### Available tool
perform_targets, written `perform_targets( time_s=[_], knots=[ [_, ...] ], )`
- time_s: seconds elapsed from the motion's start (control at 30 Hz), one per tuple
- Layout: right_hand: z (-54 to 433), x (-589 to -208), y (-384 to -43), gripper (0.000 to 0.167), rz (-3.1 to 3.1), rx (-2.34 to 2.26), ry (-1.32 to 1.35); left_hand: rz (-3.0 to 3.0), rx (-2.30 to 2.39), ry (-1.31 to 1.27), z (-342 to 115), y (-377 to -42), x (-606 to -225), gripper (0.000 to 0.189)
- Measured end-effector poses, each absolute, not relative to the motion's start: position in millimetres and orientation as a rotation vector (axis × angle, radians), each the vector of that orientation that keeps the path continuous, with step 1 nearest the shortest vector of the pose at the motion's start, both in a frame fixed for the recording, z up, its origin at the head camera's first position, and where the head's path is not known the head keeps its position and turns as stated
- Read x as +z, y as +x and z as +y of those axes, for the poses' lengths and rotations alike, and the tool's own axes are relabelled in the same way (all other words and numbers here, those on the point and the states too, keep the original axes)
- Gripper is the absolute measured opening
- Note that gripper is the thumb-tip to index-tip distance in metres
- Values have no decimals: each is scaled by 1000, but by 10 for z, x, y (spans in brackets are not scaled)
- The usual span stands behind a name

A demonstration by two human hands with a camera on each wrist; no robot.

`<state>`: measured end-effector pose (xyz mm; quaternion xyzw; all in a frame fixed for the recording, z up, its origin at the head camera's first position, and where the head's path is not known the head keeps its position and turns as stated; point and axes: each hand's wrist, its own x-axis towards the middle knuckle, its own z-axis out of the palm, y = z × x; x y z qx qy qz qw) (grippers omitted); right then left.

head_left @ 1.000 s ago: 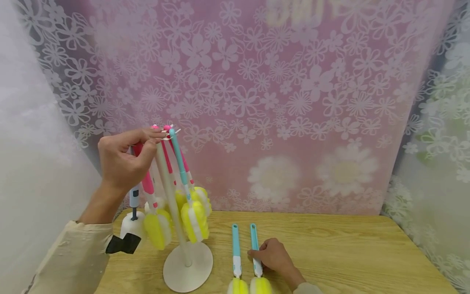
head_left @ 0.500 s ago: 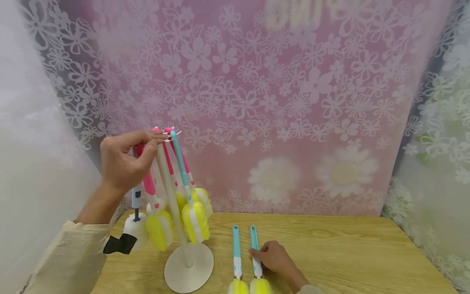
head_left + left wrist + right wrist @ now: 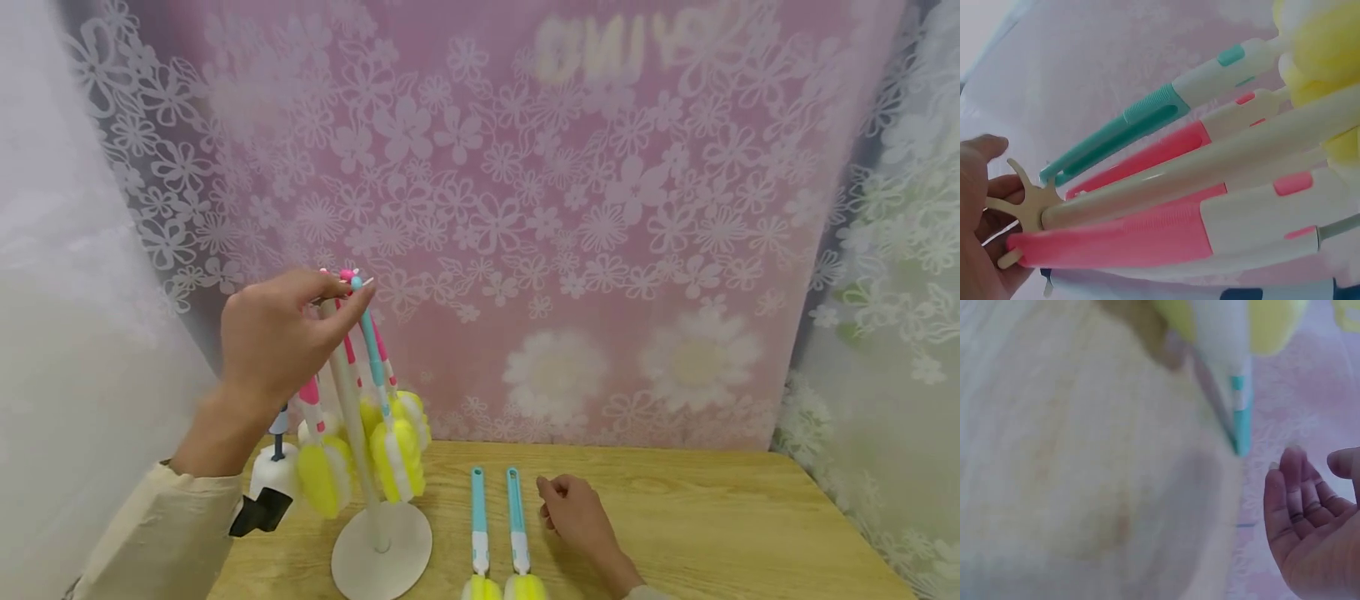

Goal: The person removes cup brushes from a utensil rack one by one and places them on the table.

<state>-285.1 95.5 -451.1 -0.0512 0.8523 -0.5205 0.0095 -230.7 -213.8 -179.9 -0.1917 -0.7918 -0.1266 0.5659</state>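
My left hand [image 3: 281, 333] is at the top of a cream stand [image 3: 382, 554], its thumb and fingers apart around the hooks [image 3: 1029, 203]. The tip of a hanging teal-handled bottle brush [image 3: 372, 346] lies close to the thumb. Pink-handled bottle brushes hang beside it, one with its pink handle [image 3: 1110, 244] nearest in the left wrist view. My right hand [image 3: 581, 517] holds nothing, fingers loosely bent, just right of two teal-handled bottle brushes lying on the table, the left one [image 3: 478, 517] and the right one [image 3: 517, 517]. Their sponge heads run out of the head view.
A white brush [image 3: 273, 471] with a dark stem hangs on the stand's left side, partly behind the left forearm. The wooden table [image 3: 697, 517] ends at a pink flowered curtain [image 3: 600, 250]. Pale curtain panels flank both sides.
My left hand has moved right across the hooks, from the stand's top left to the hanging teal brush's tip. My right hand has come off the right-hand lying brush and shifted right.
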Motion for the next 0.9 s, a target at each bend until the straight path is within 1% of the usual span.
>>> perform_targets(
  time_s=[0.1,0.2,0.37,0.47,0.6,0.7,0.9],
  knots=[
    [865,-4409,-2876,37,2612,-1741,-174,-1865,-244,-376,-2105,-2298,-1826,21],
    [722,-4228,-2886,36,2544,-1870,-238,-1861,-193,-306,-2067,-2290,-1854,21],
    [368,-3775,-2797,29,2420,-2022,-511,-1798,-101,-232,-1981,-2290,-1893,25],
    [138,-3481,-2723,28,2418,-2008,-703,-1755,-62,-209,-1924,-2297,-1906,24],
    [-174,-3127,-2671,35,2504,-1912,-921,-1760,-75,-174,-1858,-2297,-1917,22],
    [-394,-2918,-2673,37,2566,-1871,-1036,-1800,-69,-136,-1820,-2304,-1922,24],
    [-640,-2660,-2731,33,2707,-1768,-1055,-1781,-70,-121,-1802,-2337,-1909,26]
  ],
)
